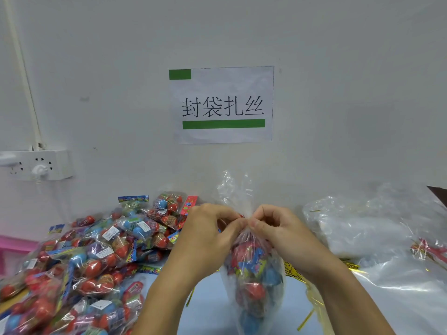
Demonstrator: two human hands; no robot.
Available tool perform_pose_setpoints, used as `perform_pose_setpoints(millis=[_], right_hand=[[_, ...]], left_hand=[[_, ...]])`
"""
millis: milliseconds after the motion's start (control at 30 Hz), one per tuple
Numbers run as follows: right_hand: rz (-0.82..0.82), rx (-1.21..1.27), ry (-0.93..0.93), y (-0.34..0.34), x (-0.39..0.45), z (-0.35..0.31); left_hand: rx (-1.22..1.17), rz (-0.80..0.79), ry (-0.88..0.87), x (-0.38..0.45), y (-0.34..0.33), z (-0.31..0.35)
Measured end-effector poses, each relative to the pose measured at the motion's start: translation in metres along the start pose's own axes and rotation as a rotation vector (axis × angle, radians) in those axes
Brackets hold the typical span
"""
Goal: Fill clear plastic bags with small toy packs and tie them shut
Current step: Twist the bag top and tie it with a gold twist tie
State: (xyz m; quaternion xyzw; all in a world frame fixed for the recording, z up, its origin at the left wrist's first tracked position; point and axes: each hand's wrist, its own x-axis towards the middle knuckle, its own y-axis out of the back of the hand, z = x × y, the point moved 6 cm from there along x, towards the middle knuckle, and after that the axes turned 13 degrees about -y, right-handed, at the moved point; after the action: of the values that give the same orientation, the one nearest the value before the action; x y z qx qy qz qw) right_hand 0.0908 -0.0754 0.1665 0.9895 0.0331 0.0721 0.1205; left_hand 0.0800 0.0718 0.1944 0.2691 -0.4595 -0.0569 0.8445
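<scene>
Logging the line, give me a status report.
Left hand and right hand pinch neck of filled clear plastic bag. Tie not visible. Nothing in the way.

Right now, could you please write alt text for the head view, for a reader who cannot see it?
Two bare hands, the left hand and the right hand, pinch the gathered neck of a clear plastic bag of colourful toy packs standing on a pale blue table. A heap of loose toy packs lies left, empty clear bags right, a printed paper sign on the wall.
</scene>
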Motion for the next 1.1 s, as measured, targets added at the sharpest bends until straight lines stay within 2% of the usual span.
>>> perform_pose_setpoints(millis=[133, 267, 400, 567, 733, 800, 967, 1100], right_hand=[[0.010, 0.025, 0.009, -0.002, 0.000, -0.002], [0.076, 0.007, 0.067, 0.001, 0.000, -0.005], [0.151, -0.008, 0.131, 0.004, 0.000, -0.011], [0.195, -0.061, 0.163, 0.005, 0.001, -0.011], [0.238, -0.079, 0.185, 0.005, 0.002, -0.011], [0.247, -0.075, 0.197, 0.004, 0.001, -0.012], [0.250, -0.089, 0.213, 0.001, 0.000, -0.013], [0.214, -0.094, 0.228, -0.007, -0.001, -0.015]], left_hand=[[-0.051, 0.049, 0.132, 0.000, -0.002, -0.004], [-0.114, 0.208, 0.203, -0.001, -0.004, 0.000], [-0.020, 0.256, 0.103, 0.001, -0.003, 0.014], [0.303, 0.204, -0.132, 0.003, -0.003, 0.025], [0.355, 0.180, -0.149, 0.002, -0.007, 0.027], [0.290, 0.178, -0.081, 0.002, -0.008, 0.026], [-0.129, 0.135, 0.356, -0.003, -0.013, 0.003], [-0.432, 0.167, 0.584, -0.012, -0.016, -0.012]])
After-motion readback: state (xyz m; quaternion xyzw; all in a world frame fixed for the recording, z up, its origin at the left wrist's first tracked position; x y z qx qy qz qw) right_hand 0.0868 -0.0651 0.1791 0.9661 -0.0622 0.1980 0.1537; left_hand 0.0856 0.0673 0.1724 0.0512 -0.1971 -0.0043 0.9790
